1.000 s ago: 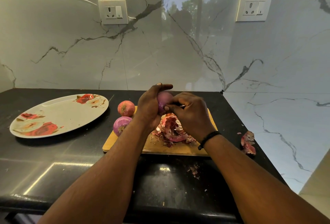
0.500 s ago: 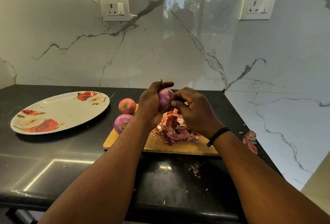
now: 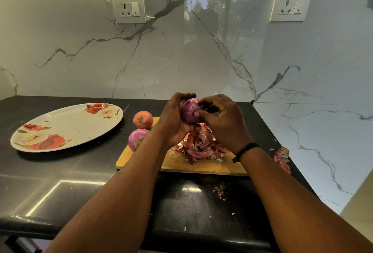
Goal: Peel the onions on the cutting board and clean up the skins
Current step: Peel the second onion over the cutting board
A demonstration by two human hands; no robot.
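The left hand (image 3: 173,119) cups a purple onion (image 3: 189,111) from its 9 o'clock side, fingers curled under and behind it and the thumb arched over its top, so the onion is held above the far edge of the cutting board (image 3: 201,165). The right hand (image 3: 224,123) meets the onion from 3 o'clock, thumb pressed to its front and fingertips curled at its upper right edge; whether a strip of skin is pinched there cannot be told. A black band (image 3: 245,150) circles the right wrist. Directly below the hands, toward 6 o'clock, a heap of skins (image 3: 199,146) lies on the board. Two more onions sit at 9 o'clock of the hands: a reddish one (image 3: 143,119) just beyond the board's far left corner, and a purple one (image 3: 137,138) at 6 o'clock from it on the board's left edge, partly hidden by the left forearm. A flowered plate (image 3: 66,126) rests on the black counter (image 3: 60,182), well apart at the board's 9 o'clock. A loose skin (image 3: 282,158) lies on the counter at the board's 3 o'clock, near the marble wall (image 3: 181,50), and small crumbs (image 3: 220,191) dot the counter at the board's 6 o'clock. Two sockets (image 3: 129,9) are set in the wall.
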